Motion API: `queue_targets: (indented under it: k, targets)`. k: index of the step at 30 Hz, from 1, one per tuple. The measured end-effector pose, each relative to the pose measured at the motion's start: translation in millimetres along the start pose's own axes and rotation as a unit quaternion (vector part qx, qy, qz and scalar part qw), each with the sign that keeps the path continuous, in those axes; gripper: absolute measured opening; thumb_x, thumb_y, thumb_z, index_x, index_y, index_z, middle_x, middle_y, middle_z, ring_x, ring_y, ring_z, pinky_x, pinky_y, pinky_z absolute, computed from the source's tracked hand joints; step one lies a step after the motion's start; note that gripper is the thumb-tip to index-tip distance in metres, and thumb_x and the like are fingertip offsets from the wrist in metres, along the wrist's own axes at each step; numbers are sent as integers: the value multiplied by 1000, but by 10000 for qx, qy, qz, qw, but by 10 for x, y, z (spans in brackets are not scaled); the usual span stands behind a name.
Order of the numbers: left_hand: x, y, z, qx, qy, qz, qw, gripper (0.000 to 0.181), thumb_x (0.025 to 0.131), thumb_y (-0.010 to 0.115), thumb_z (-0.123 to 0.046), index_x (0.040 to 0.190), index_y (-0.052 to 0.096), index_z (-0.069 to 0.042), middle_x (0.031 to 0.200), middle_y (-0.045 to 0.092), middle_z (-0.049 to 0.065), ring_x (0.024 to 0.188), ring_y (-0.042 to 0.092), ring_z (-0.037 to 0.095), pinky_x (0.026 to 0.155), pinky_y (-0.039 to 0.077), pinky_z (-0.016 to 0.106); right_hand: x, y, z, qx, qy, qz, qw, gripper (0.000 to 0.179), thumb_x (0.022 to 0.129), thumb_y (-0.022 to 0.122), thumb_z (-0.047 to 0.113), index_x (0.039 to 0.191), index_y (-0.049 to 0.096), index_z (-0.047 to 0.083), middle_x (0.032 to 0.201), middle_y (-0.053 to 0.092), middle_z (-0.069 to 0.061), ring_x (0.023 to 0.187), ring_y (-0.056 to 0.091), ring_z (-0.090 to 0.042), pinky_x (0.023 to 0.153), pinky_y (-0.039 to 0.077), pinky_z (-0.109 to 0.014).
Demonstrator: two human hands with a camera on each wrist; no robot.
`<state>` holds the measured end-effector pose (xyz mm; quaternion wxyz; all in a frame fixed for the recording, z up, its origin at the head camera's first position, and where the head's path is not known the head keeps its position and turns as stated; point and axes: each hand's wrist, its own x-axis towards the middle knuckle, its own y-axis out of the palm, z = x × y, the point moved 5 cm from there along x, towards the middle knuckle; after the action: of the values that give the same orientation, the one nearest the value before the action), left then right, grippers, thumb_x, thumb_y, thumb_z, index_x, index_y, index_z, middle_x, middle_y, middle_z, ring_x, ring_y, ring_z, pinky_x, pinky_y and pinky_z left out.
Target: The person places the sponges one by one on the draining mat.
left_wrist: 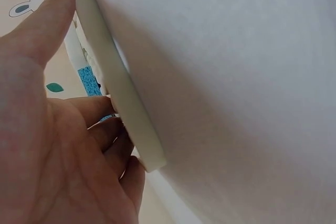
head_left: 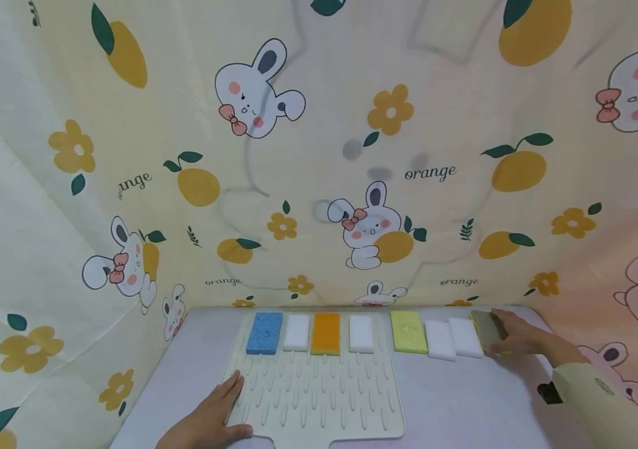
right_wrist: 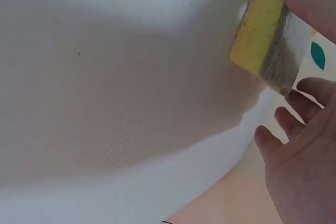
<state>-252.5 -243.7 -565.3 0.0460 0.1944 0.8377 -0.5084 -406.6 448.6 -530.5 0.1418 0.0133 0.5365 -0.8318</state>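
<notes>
A cream draining mat (head_left: 319,405) with raised ridges lies on the table. Along its far edge sit a blue sponge (head_left: 264,333), a white sponge (head_left: 297,332), an orange sponge (head_left: 326,334) and another white sponge (head_left: 361,333). My left hand (head_left: 212,411) rests at the mat's near left corner, fingers along the left edge and thumb at the front edge. Right of the mat, my right hand (head_left: 523,337) holds a yellow scrub sponge (right_wrist: 260,30) with a grey scouring face, thumb at one end and fingertips at the other.
Between the mat and my right hand, a yellow-green sponge (head_left: 408,332) and two white sponges (head_left: 440,340) stand in a row. A printed curtain (head_left: 319,156) hangs behind the table (head_left: 459,405) and on both sides. A small black object (head_left: 549,393) shows beside my right sleeve.
</notes>
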Motion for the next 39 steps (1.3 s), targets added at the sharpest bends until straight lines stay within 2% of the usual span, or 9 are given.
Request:
queue_targets:
  k: [4,9,12,16,18,22,31,35,39]
  targets:
    - [-5,7,24,-9,-62,-27,10000,114,86,81,-65,167,32,-2,177,24,18,158,26,53,121,29,74,12,-6,-12,184,-122,9,9998,126,86,92,43,156,13,-26,153,23,-53,133,36,-65,112,32,-80]
    - [-12,12,32,10,-102,-57,9999,115,85,80,-67,168,32,-3,177,24,17,158,27,51,122,29,73,-2,2,-48,420,-3,102,9991,128,87,92,41,159,7,-22,158,14,-53,143,22,-72,115,26,-82]
    - [-8,12,26,-1,-106,-57,9999,114,85,82,-65,167,33,-3,177,25,17,158,27,51,122,29,72,16,2,-64,469,-149,14,9988,128,84,94,39,160,9,-21,159,16,-51,143,24,-71,115,26,-83]
    - [-1,20,31,-45,-154,-30,9999,113,84,82,-64,167,34,-4,176,26,17,158,27,52,121,29,74,31,13,-97,338,-436,-294,9980,127,80,97,39,158,18,-23,157,27,-49,140,35,-65,113,34,-80]
    - [-1,21,32,-34,-171,-19,9998,113,84,82,-64,167,34,-4,177,25,16,158,27,52,121,30,74,19,18,-123,148,-400,-434,9981,127,79,97,42,155,21,-26,153,29,-51,136,37,-66,111,36,-80]
    - [-1,11,31,-16,-165,-31,9999,114,84,82,-65,168,33,-4,177,25,16,158,26,51,122,29,73,-16,45,-177,-112,43,-565,9983,135,77,94,56,152,21,-29,145,27,-56,129,37,-68,108,36,-81]
    - [-18,-12,-15,-23,19,-50,10000,112,88,82,-61,167,31,0,177,23,19,158,26,51,123,28,71,-59,89,-276,-125,535,-563,9969,144,72,92,67,153,20,-28,142,25,-53,123,39,-65,107,40,-80]
    - [-16,-10,-25,-30,-154,-16,9999,112,85,82,-63,167,34,-3,177,25,16,159,26,51,123,29,72,-83,109,-348,-48,574,-587,9966,149,69,92,70,154,18,-28,142,24,-53,123,38,-65,107,41,-80]
    - [-18,-6,-21,41,-139,-22,9999,112,86,82,-63,167,34,-3,177,25,16,158,27,50,123,29,71,-122,95,-383,11,533,-948,9941,152,67,93,71,155,17,-27,143,23,-53,122,36,-66,105,40,-82]
